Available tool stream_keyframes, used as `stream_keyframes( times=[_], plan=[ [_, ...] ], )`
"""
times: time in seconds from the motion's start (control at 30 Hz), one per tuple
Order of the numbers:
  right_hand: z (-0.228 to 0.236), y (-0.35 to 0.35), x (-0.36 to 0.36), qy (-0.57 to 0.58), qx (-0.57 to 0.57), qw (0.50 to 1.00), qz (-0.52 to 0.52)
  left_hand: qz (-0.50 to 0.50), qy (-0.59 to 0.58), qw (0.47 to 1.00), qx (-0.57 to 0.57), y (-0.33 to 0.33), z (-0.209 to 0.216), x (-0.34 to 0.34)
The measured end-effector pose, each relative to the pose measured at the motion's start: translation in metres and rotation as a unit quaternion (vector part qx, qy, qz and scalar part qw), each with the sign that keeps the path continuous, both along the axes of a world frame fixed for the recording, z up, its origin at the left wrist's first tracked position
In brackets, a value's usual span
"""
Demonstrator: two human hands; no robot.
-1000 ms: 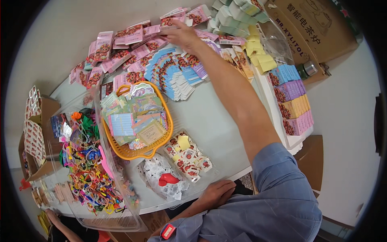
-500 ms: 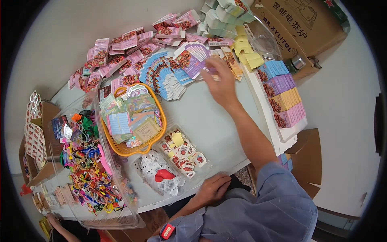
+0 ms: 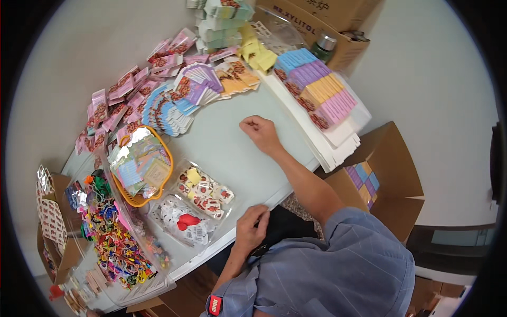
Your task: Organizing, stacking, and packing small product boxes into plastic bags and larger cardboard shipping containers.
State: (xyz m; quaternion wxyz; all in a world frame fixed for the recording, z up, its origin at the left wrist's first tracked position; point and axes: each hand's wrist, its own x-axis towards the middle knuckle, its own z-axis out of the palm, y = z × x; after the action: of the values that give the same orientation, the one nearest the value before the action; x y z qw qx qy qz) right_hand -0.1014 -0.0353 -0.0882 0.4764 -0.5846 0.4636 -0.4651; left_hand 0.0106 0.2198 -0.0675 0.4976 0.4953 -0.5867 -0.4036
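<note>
My right hand [image 3: 260,133] is over the bare middle of the pale table [image 3: 222,140], its fingers curled in and nothing visible in them. By the front table edge rests my left hand [image 3: 251,228], empty, with fingers loosely stretched and the thumb apart. Beyond my right hand lie fanned packets: blue ones [image 3: 162,112], purple ones [image 3: 198,87] and orange ones [image 3: 235,78]. A clear tray of small printed cards [image 3: 205,193] sits left of my hands. Beside it is a tray of white plastic wrappers [image 3: 182,224] with a red piece on top.
An orange basket [image 3: 170,164] holds paper cards and stickers. Colourful bands [image 3: 113,238] fill a large clear bin. Pink boxes [image 3: 119,87] line the back. At right, coloured boxes [image 3: 317,87] stand on stacked white sheets [image 3: 338,153]; an open carton [image 3: 393,185] is below.
My right hand has drawn back from the fanned packets to the bare table, and its fingers have curled in. My left hand's fingers have straightened. The view has turned rightward.
</note>
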Motion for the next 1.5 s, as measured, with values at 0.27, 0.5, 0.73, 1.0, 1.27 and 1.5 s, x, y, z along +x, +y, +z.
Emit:
stream_keyframes(
  times=[0.27, 0.5, 0.73, 1.0, 1.27, 1.5],
  plan=[
    [-0.001, 0.005, -0.003, 0.003, -0.021, 1.0, -0.017, 0.017, -0.004, 1.0, 0.007, 0.003, 0.0, -0.006],
    [0.001, 0.005, -0.001, 0.004, -0.02, 1.0, -0.004, 0.022, -0.012, 1.0, 0.009, 0.004, 0.001, -0.006],
    [0.003, 0.006, 0.0, 0.022, -0.019, 1.0, -0.003, 0.024, -0.018, 1.0, 0.005, 0.005, -0.002, -0.006],
    [-0.001, 0.004, 0.0, 0.017, -0.026, 1.0, -0.004, 0.019, -0.017, 1.0, 0.005, 0.004, 0.0, -0.005],
    [-0.002, 0.0, -0.001, 0.011, -0.037, 0.999, -0.011, 0.022, -0.014, 1.0, -0.011, 0.001, 0.0, -0.007],
    [-0.013, -0.005, -0.008, 0.095, -0.096, 0.991, -0.028, 0.024, -0.007, 0.998, -0.056, 0.002, -0.012, -0.006]
  ],
)
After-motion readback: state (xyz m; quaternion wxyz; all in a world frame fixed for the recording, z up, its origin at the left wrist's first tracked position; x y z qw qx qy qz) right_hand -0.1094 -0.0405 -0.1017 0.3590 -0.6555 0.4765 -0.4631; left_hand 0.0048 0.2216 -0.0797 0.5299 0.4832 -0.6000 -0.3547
